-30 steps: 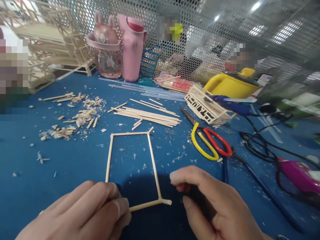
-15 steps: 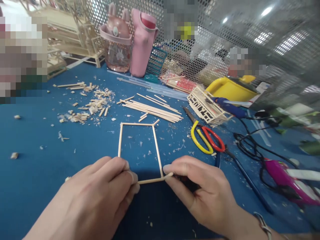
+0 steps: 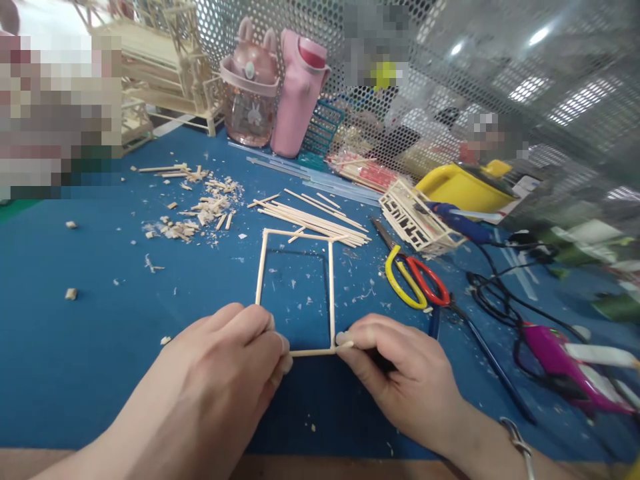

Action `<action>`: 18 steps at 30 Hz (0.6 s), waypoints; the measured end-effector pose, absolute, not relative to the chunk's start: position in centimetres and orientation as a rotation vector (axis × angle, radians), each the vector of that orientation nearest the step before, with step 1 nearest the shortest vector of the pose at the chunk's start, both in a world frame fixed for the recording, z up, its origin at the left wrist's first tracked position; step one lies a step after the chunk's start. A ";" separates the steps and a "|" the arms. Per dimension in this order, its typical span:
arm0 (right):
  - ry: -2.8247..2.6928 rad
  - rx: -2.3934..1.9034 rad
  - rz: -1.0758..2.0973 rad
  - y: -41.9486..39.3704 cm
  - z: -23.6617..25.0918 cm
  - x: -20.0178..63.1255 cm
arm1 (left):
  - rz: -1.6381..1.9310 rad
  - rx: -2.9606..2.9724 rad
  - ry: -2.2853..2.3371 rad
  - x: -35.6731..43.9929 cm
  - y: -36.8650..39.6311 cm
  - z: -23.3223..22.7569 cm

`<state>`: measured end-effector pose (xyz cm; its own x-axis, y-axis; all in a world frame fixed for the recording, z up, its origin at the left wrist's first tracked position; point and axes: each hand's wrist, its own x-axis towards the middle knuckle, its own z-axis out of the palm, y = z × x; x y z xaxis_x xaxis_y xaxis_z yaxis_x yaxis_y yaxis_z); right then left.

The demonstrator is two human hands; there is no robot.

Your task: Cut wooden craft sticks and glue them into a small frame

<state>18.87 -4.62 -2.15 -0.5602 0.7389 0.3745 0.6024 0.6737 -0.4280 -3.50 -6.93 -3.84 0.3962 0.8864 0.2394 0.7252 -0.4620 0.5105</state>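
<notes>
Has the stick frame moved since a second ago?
Yes. The frame is lifted at its far end, which now overlaps the loose sticks; earlier it lay short of them.

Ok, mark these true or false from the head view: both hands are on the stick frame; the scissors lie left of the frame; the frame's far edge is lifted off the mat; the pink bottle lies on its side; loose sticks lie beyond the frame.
1. Both hands are on the stick frame. True: the left hand and right hand pinch its near corners.
2. The scissors lie left of the frame. False: they lie to its right.
3. The frame's far edge is lifted off the mat. True: its shadow falls apart from it.
4. The pink bottle lies on its side. False: it stands upright.
5. Loose sticks lie beyond the frame. True.
</notes>
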 end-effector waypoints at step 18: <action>-1.844 -1.290 0.802 -4.4 -2.5 20.1 | 0.600 2.516 1.522 -2.1 -7.9 -3.5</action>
